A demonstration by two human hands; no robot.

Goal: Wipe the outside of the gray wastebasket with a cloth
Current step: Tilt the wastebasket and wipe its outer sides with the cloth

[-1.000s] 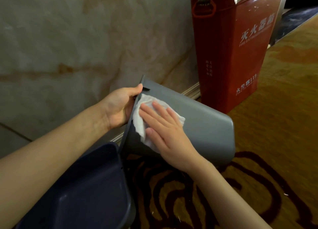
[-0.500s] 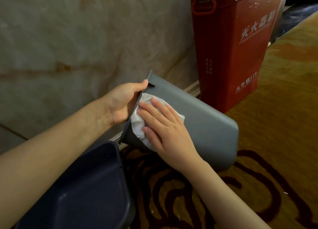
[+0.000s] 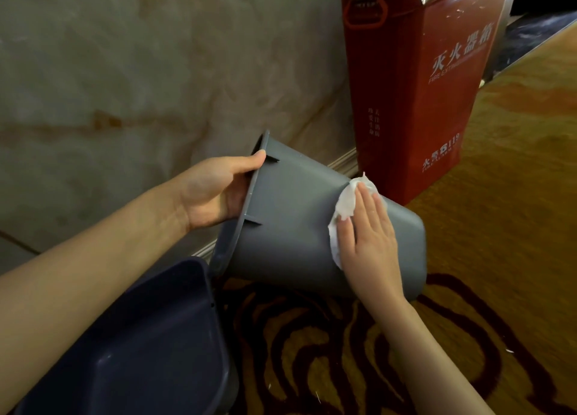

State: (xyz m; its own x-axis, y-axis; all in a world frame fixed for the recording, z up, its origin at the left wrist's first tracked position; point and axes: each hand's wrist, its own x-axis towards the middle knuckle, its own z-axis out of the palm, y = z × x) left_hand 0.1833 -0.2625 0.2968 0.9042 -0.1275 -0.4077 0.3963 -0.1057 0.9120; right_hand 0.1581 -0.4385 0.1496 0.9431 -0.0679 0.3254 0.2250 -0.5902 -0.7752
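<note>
- Gripping the rim of the gray wastebasket (image 3: 290, 227), the left hand (image 3: 215, 193) has its thumb over the outer edge; its fingers reach inside and are hidden by the rim.
- Right hand (image 3: 368, 236) lies flat and open-fingered on the basket's side, pressing a white cloth (image 3: 346, 205) against it near the base end; this grip is a flat press, not a closed hold.
- Most of the cloth is covered by the palm; only a crumpled, soft edge shows to the left of and above the fingers.
- The wastebasket is tipped on its side above the carpet (image 3: 499, 227), mouth toward the left, base toward the right. Whether it touches the floor cannot be told.
- Smooth matte plastic, tapering to the base, with small ribs under the flared rim.
- A dark blue bin (image 3: 140, 352) sits at lower left, cut off by the frame, its rim just beside the basket's mouth.
- A red fire-extinguisher box (image 3: 437, 102) stands behind, its top cut off, against a veined marble wall (image 3: 125, 87).
- The carpet is ochre with dark red swirls.
</note>
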